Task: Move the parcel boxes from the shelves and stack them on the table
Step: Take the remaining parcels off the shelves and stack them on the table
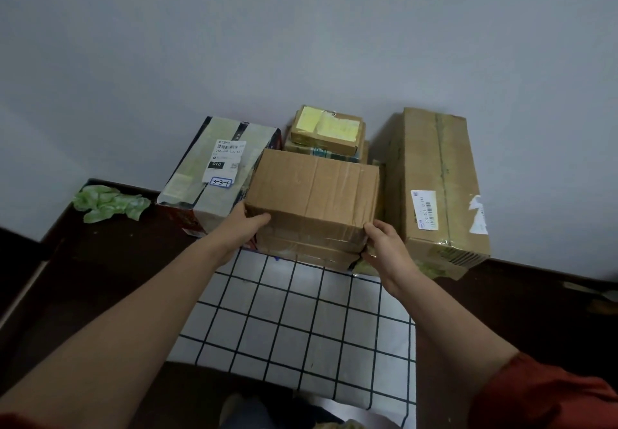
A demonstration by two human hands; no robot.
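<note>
Head view, frame centre: left hand [249,224] and right hand [384,244] clasp the plain box [314,191] by its sides (likely to square it on the stack).

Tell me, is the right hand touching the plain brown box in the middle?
Touching. The head view shows the right hand gripping the plain brown box at its near corner, thumb on top.

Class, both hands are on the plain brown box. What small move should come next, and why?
Probably settle the plain brown box onto the flat box beneath it, edges squared, then release. The left hand and right hand grip its near corners, and whether it fully rests there is unclear.
</note>
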